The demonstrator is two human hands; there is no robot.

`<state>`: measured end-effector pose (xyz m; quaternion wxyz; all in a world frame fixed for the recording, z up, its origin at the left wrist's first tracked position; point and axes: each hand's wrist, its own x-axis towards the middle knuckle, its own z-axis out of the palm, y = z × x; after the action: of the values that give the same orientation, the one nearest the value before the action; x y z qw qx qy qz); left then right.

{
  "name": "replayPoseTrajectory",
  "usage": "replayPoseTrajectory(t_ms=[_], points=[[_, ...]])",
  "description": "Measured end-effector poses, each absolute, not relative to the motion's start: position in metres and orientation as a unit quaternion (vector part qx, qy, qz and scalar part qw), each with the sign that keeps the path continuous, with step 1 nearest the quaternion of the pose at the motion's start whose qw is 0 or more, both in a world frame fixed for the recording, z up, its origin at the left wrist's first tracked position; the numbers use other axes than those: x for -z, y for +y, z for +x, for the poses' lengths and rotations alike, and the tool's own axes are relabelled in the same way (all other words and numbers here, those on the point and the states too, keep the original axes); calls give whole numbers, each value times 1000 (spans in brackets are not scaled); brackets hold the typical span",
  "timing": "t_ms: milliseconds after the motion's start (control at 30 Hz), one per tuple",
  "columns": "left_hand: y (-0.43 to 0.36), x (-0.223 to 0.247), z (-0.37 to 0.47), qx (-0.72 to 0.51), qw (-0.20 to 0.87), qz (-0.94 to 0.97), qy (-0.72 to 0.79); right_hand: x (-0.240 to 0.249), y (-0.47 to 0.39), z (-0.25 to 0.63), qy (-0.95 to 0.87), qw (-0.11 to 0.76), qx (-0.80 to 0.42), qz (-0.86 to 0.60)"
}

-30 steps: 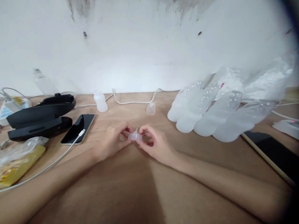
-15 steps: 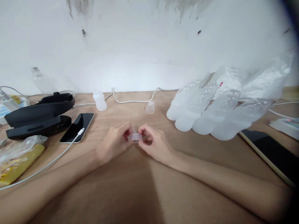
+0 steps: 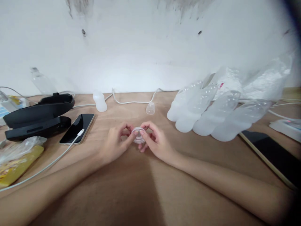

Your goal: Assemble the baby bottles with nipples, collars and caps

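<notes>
A clear, round screw ring [image 3: 139,141], like the collar of a feeding bottle, is held above the table between my two hands. My left hand [image 3: 118,140] pinches its left side, thumb on the near face and fingers curled behind. On the other side my right hand [image 3: 158,141] grips it with the thumb over the edge and the fingertips below. The ring is tilted so its round opening faces me. Beyond the hands a clear domed cap [image 3: 150,108] stands on the table, and a small frosted bottle [image 3: 100,102] is upright farther left.
Several frosted bottles with clear caps [image 3: 204,113] stand grouped at the right, before a plastic bag [image 3: 263,78]. A tablet [image 3: 270,157] lies at far right. At left are a phone [image 3: 77,127], a white cable [image 3: 58,160], a black case [image 3: 39,114] and a yellow packet [image 3: 22,163].
The ring has been tipped from edge-on to showing its round opening. My thumbs have moved up onto its face, and the right fingers now show beneath it.
</notes>
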<state>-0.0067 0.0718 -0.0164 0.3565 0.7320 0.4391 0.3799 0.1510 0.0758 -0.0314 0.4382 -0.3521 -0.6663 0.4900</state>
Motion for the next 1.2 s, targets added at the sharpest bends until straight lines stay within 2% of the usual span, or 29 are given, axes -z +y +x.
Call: replayPoseTrajectory(t_ms=[167,300,400,533,633,900,1200], points=[[67,17,-3,-361,300,756,456,31,72,152,-700,427,-442,-365],[70,21,-3,-353,303,759,455,33,73,151,-715,420,-413,-377],[76,23,-8,-344,285,776,445,34,77,151,-697,414,-440,-386],[82,20,-17,-319,187,823,430,34,81,151,-679,423,-476,-365],[83,19,-20,-301,152,831,443,33,80,151,-685,413,-473,-370],[83,24,-15,-304,164,812,470,32,76,150,-694,401,-433,-413],[80,21,-17,-302,193,818,449,33,79,149,-669,427,-468,-387]])
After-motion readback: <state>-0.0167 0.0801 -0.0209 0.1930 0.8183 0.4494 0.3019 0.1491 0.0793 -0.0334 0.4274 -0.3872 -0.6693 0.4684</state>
